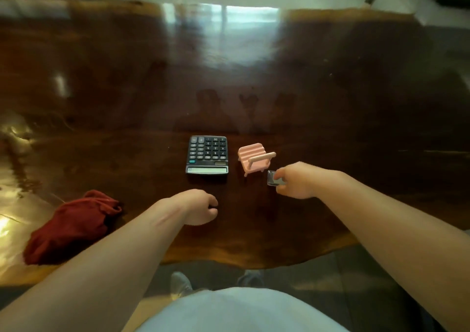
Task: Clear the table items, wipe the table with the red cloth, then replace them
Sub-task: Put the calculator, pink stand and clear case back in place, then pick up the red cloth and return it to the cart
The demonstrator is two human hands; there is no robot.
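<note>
Head view: our right hand (296, 180) pinches a small clear block (274, 178) just right of the pink stand (254, 159); our left hand (201, 206), loosely curled and empty, sits nearest the calculator (207, 155), whose long axis runs away from us, display toward us. Red cloth (72, 226) lies far left.

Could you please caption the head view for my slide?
Right hand holds a small clear block beside the pink stand and calculator.
</note>
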